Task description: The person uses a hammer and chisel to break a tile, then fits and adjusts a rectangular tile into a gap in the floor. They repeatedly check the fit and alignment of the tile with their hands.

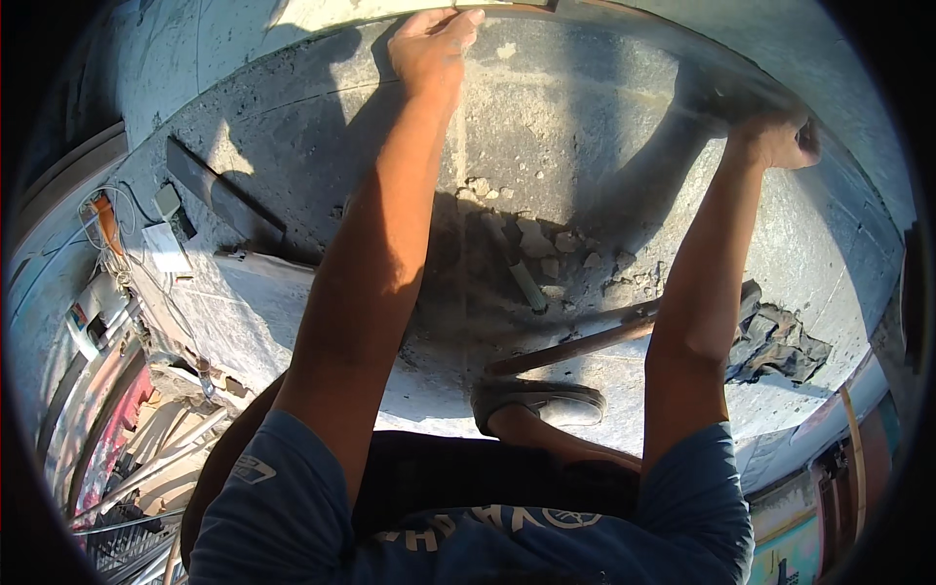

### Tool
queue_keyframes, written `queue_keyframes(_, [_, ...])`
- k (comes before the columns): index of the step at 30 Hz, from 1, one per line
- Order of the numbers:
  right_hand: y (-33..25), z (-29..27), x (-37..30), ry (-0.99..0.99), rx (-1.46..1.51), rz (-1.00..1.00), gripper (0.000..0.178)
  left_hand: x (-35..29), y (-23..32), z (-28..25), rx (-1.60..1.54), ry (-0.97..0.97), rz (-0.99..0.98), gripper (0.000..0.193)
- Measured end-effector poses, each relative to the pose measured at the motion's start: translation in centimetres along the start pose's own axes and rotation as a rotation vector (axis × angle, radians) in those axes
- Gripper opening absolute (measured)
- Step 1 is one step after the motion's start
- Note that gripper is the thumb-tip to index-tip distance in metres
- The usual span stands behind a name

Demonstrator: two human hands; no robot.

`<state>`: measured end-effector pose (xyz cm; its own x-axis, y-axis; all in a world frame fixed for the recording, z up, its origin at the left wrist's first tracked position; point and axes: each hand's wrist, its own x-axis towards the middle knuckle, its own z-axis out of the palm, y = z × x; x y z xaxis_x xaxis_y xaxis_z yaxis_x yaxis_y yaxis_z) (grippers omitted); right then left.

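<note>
The bare left hand (434,47) is beyond the rubble pile (534,239), at the far edge of the concrete floor (595,107). Its fingers bend inward close beside a thin brown strip (526,5); whether they pinch it, or merely brace there, I cannot tell. The right hand (778,142) is beyond the rubble pile and to its right, curled like a fist next to the pale wall band (848,97). A dark blur beside its knuckles hides whether the hand is clamped on anything. The spread arms pass either side of the rubble pile, probably because that leaves the middle uncovered and gives a steady, wide stance.

In the rubble pile, pale broken chunks lie around a narrow greenish bar (527,287), slanting and loose, likely dropped where it was convenient. On the near side of the rubble pile, a long wooden handle (565,353) runs behind the right forearm, apparently laid flat so it stays within reach. Nearer the person than that handle is a dark shoe (546,402), planted presumably for balance. Right of the rubble pile is a crumpled black plastic sheet (780,343). Left of it, a flat dark plank (219,190) lies slantwise, and farther left is an orange-handled object (107,224) among cables.
</note>
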<state>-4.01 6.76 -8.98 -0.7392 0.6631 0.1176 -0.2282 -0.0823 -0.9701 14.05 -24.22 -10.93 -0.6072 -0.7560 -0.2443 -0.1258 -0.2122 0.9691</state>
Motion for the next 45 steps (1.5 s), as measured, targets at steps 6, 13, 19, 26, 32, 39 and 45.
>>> queue_keyframes(6, [0.3, 0.7, -0.2, 0.061, -0.018, 0.153, 0.046, -1.1, 1.5, 0.8, 0.020, -0.027, -0.053, 0.035])
queue_keyframes(13, [0.1, 1.0, -0.4, 0.060, 0.022, 0.152, 0.044, -1.0, 0.9, 0.7, -0.009, -0.041, 0.008, 0.036])
queue_keyframes(19, [0.9, 1.0, 0.1, 0.076, 0.013, 0.130, 0.042, -1.1, 1.0, 1.2, -0.028, 0.005, 0.009, 0.032])
queue_keyframes(26, [0.0, 1.0, -0.7, 0.063, 0.001, 0.161, 0.040, -1.2, 1.4, 1.0, -0.048, 0.009, -0.035, 0.030])
queue_keyframes(32, [-0.7, 0.8, -0.7, 0.020, 0.014, 0.194, 0.042, -1.0, 0.9, 1.2, -0.063, 0.024, 0.017, 0.022])
queue_keyframes(39, [-0.6, 0.6, -1.2, 0.015, 0.024, 0.114, 0.045, -1.0, 1.1, 1.3, -0.054, 0.031, 0.010, 0.020])
queue_keyframes(45, [-1.5, 0.6, -1.9, -0.001, 0.045, 0.126, 0.043, -1.0, 1.1, 1.5, -0.062, 0.042, 0.025, 0.019])
